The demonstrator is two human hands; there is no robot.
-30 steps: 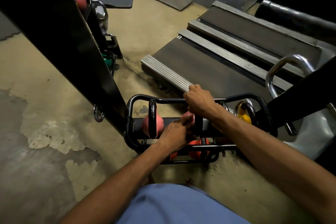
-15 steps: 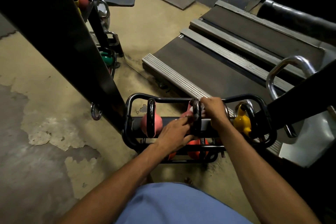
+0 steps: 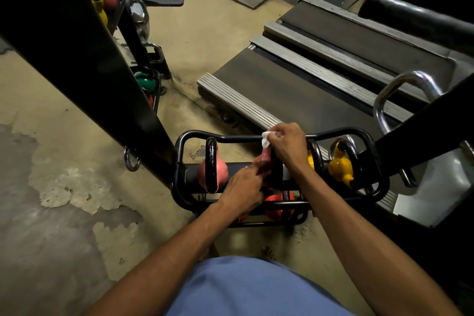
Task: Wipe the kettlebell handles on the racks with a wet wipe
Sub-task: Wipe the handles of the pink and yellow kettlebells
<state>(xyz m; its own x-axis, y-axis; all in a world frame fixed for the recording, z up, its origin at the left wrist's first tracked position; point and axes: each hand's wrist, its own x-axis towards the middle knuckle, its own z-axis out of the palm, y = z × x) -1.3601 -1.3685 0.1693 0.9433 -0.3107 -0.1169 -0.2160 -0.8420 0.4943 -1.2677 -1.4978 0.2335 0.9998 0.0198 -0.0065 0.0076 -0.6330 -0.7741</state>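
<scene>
Right hand [image 3: 284, 146], pinching wet wipe [image 3: 266, 138] atop kettlebell handle [image 3: 277, 172].
Left hand [image 3: 246, 185] on pink kettlebell [image 3: 263, 159], grasp unclear; right hand higher than before, wet wipe now showing.

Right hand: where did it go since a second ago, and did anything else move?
The right hand left the far rail of the rack, dipped to the black handle of the middle kettlebell, and now sits on top of it, pinching a white wet wipe that was hidden before. The left hand stayed at that same kettlebell. The rack and the other kettlebells did not move.
</scene>
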